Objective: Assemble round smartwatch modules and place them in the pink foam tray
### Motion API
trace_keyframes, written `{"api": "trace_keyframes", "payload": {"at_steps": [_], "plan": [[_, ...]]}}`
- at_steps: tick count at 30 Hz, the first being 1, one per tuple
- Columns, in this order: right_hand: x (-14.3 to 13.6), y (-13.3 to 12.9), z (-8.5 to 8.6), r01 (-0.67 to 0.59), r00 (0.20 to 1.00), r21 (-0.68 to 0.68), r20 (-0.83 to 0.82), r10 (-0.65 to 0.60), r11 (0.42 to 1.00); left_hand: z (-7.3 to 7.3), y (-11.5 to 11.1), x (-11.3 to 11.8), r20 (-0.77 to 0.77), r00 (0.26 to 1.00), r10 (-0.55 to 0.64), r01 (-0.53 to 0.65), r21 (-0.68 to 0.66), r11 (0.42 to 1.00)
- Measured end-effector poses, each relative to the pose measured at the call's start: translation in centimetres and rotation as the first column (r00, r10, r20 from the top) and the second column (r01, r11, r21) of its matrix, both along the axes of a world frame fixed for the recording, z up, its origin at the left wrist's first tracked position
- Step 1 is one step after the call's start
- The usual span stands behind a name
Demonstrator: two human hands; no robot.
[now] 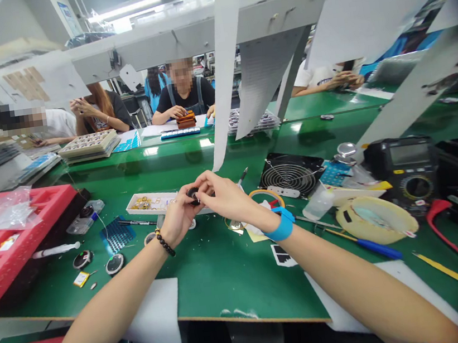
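Observation:
Near the middle of the green bench, a small dark round part [193,196] is raised above the surface, its details too small to make out. My left hand [178,217] grips it between thumb and fingers. From the other side, the fingertips of my right hand [221,195] pinch at the same part and hide some of it. Just behind my left hand lies a white tray [135,204] of small gold-coloured pieces. Two round watch-like units, one dark [82,260] and one with a pale rim [115,263], rest to the left, beside a small battery [81,278].
On the left stands a red compartment tray [54,208]. To the right are a black fan [290,173], a yellowish bowl [399,216], a blue-handled tool [378,249], yellow tweezers [453,274] and a multimeter [405,162]. A paper strip [225,65] hangs ahead. Co-workers sit opposite.

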State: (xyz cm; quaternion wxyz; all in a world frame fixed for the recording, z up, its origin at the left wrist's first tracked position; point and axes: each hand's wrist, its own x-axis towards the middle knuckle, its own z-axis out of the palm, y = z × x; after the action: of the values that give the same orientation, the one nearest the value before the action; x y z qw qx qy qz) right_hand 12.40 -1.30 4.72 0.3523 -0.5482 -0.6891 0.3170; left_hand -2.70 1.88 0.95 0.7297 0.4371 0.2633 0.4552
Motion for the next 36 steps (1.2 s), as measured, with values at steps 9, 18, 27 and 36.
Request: {"api": "trace_keyframes", "payload": {"at_steps": [9, 18, 27, 36], "plan": [[0.08, 0.57, -0.73, -0.019, 0.999, -0.029, -0.035, 0.018, 0.999, -0.04, -0.13, -0.06, -0.009, 1.0, 0.008, -0.008, -0.004, 1.0], [0.06, 0.28, -0.43, -0.014, 1.0, -0.023, -0.002, 0.014, 1.0, 0.37, -0.64, 0.22, -0.096, 0.995, 0.03, -0.024, 0.063, 0.998], [0.2, 0.52, -0.74, -0.017, 0.999, -0.075, -0.052, 0.013, 0.997, 0.11, -0.25, 0.05, -0.025, 1.0, 0.009, -0.009, 0.004, 1.0], [0.12, 0.84, -1.01, -0.047, 0.99, -0.156, -0.137, 0.025, 0.987, -0.1, 0.11, -0.07, 0.084, 0.996, -0.017, 0.025, -0.092, 0.995]]}}
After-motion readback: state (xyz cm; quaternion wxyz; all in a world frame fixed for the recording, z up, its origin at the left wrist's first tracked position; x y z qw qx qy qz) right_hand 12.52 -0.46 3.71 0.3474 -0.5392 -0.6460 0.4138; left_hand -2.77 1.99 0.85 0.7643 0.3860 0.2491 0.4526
